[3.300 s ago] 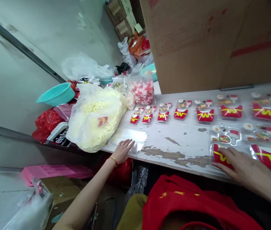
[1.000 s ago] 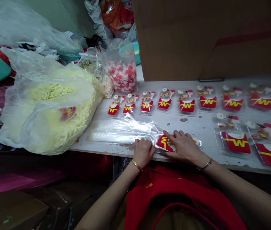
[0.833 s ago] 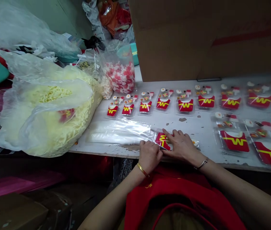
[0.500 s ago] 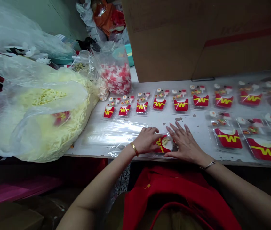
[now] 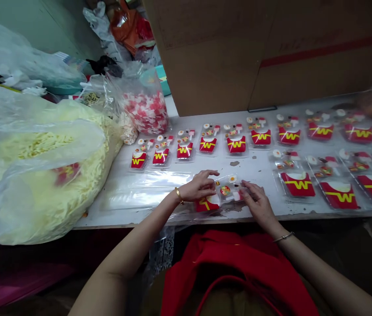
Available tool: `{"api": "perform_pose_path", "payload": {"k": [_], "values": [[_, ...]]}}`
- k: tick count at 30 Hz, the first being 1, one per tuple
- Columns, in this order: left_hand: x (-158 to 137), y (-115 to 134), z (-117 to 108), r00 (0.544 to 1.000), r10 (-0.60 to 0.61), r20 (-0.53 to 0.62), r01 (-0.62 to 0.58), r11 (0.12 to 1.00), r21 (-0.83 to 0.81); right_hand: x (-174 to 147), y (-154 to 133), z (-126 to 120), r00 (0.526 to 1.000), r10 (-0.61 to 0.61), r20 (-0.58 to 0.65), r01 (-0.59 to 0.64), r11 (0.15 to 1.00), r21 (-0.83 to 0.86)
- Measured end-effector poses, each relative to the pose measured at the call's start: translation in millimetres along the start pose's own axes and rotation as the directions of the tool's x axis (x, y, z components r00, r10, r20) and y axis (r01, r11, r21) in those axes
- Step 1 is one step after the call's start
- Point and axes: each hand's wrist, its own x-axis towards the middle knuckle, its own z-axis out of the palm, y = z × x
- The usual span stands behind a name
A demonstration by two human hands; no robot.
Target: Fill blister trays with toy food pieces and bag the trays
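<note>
One clear pack (image 5: 222,195) with a red, yellow-marked piece (image 5: 208,203) lies at left hand (image 5: 199,188) and right hand (image 5: 259,204), each grip unclear

Bright red over olive-brown

A gold-coloured bangle (image 5: 179,195) circles the left wrist (image 5: 173,201), a slim silvery bracelet (image 5: 283,237) the right wrist (image 5: 276,230). A red garment (image 5: 238,254) lies in soft folds at the near side, its curved red edging (image 5: 227,277) framing olive-brown cloth (image 5: 235,303).

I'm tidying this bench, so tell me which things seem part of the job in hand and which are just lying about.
Likely in use:
- pack between the left hand and right hand
- clear plastic sleeves
- rows of similar packs
- bag of yellow pieces

Probably lying about:
- orange bag
- black bag
</note>
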Motion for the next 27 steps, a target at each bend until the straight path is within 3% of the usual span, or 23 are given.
{"api": "perform_pose_path", "payload": {"k": [4, 10, 16, 19, 21, 23, 25, 27], "values": [[20.7, 13.6, 2.4, 0.996, 0.017, -0.087, -0.022, 0.998, -0.060, 4.4, -24.8, -1.1, 0.987, 0.049, 0.155, -0.072, 0.987, 0.146], [44.7, 24.4, 3.3, 0.994, 0.007, -0.112, -0.015, 0.997, -0.074, 6.3, -52.4, 2.7, 0.943, -0.024, 0.332, -0.066, 0.964, 0.258], [54.8, 25.4, 1.5, 0.989, -0.043, -0.140, 0.027, 0.993, -0.115, 27.3, -52.1, 1.5, 0.978, -0.066, 0.198, 0.024, 0.977, 0.211], [63.0, 26.5, -1.9, 0.968, -0.125, -0.220, 0.073, 0.970, -0.230, 43.3, -59.4, -1.1, 0.991, -0.077, 0.110, 0.060, 0.987, 0.150], [71.0, 25.5, -5.6, 0.915, -0.226, -0.333, 0.108, 0.936, -0.336, 53.4, -64.0, -2.8, 0.998, -0.053, -0.020, 0.055, 0.991, 0.120], [81.1, 24.7, -9.6, 0.799, -0.371, -0.473, 0.146, 0.883, -0.447, 60.0, -65.3, -6.0, 0.995, 0.034, -0.097, -0.012, 0.975, 0.221], [92.7, 27.6, -12.4, 0.676, -0.495, -0.545, 0.148, 0.816, -0.558, 60.7, -62.6, -12.9, 0.989, 0.142, 0.037, -0.145, 0.896, 0.421], [105.5, 35.4, -12.0, 0.652, -0.510, -0.561, 0.093, 0.788, -0.608, 57.6, -55.1, -27.4, 0.959, 0.178, 0.220, -0.271, 0.803, 0.531]]}}
